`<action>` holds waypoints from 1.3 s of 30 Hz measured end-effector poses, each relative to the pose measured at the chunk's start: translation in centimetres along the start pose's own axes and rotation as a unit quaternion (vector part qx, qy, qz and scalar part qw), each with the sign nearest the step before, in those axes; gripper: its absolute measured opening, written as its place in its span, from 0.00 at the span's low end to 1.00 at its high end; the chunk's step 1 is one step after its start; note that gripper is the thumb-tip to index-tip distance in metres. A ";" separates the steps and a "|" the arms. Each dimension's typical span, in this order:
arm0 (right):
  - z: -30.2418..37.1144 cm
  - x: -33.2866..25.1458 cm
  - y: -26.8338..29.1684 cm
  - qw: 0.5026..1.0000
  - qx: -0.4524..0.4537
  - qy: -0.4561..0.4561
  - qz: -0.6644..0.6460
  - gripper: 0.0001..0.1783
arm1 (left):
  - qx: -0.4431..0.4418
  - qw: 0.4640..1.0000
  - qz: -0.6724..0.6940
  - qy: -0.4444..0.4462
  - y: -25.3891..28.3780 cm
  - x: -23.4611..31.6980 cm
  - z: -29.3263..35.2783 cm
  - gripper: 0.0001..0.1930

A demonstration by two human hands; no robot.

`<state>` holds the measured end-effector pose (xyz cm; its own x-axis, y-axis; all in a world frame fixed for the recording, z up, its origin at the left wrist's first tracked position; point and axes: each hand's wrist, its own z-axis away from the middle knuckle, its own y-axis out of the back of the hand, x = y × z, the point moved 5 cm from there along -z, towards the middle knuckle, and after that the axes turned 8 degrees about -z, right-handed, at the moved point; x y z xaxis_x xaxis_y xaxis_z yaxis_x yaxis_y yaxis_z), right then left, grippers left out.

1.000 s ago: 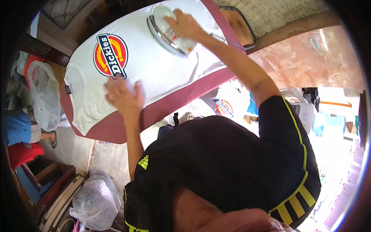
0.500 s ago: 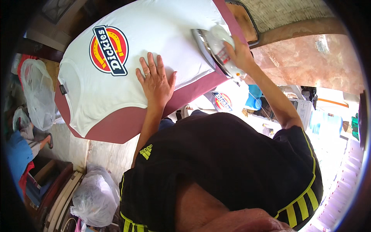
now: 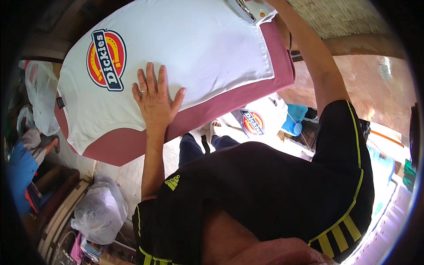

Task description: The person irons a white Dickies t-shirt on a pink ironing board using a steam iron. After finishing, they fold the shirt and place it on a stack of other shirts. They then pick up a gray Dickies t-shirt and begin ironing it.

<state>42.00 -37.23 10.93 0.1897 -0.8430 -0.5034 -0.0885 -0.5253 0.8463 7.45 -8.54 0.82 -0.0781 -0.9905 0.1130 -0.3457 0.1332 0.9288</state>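
Left hand (image 3: 155,104) lies spread flat on white shirt (image 3: 198,53). Right hand (image 3: 271,1) mostly cropped, iron (image 3: 251,9) just beside it; grip: cannot tell.

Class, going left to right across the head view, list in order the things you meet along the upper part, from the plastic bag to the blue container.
Plastic bag, shirt's round logo, left hand, iron, blue container.

Your own top (image 3: 265,190) is black with lime-yellow piping (image 3: 358,150) and stripes (image 3: 352,227). You face a white T-shirt (image 3: 198,48) with a red, yellow and navy print (image 3: 106,61), and a plain maroon board cover (image 3: 117,146).
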 end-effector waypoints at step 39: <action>27.4 1.4 3.8 0.296 0.037 -0.132 -0.945 0.26 | -0.009 0.998 -0.053 0.014 0.1 0.4 0.0 0.38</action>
<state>15.16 -43.60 8.66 -0.1144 0.9911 -0.0687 -0.0917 -0.0794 -0.9926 7.35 -8.95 0.92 -0.0155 -0.9996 0.0240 -0.3339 0.0278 0.9422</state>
